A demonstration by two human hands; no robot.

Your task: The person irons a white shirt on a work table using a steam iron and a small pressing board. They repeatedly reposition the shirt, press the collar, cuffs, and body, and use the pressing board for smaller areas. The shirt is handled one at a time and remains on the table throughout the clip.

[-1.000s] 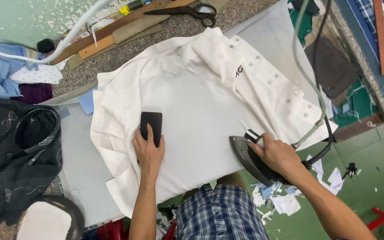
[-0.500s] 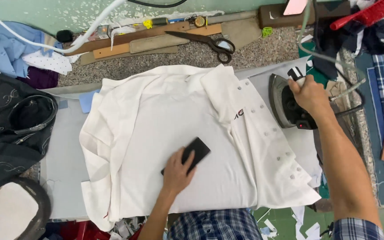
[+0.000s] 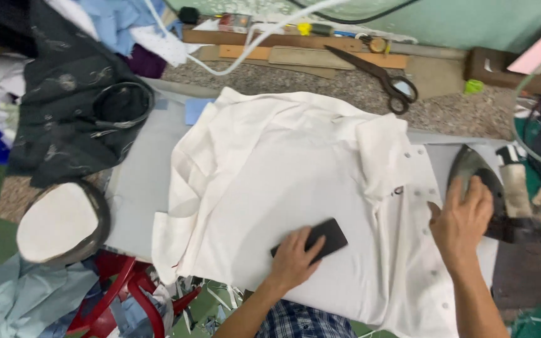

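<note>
A white button-front shirt [image 3: 283,169] lies spread on the grey ironing board [image 3: 139,188]. My left hand [image 3: 294,258] presses a flat black block [image 3: 325,235] onto the shirt's lower front, fingers curled over it. My right hand [image 3: 462,220] rests with fingers spread on the shirt's button edge, right beside a dark steam iron [image 3: 480,175] that sits at the board's right end. The hand touches the iron's near side and does not grip its handle [image 3: 516,188].
Black scissors [image 3: 391,82] and wooden rulers [image 3: 320,55] lie on the speckled counter behind the board. A dark patterned garment [image 3: 70,106] is piled at the left, above an oval padded form [image 3: 57,222]. A white hose [image 3: 264,37] crosses the top. A red stool [image 3: 126,291] stands below.
The view has swung left. My right hand set the iron at the board's right end and let go of its handle. My left hand stays on the black block.
</note>
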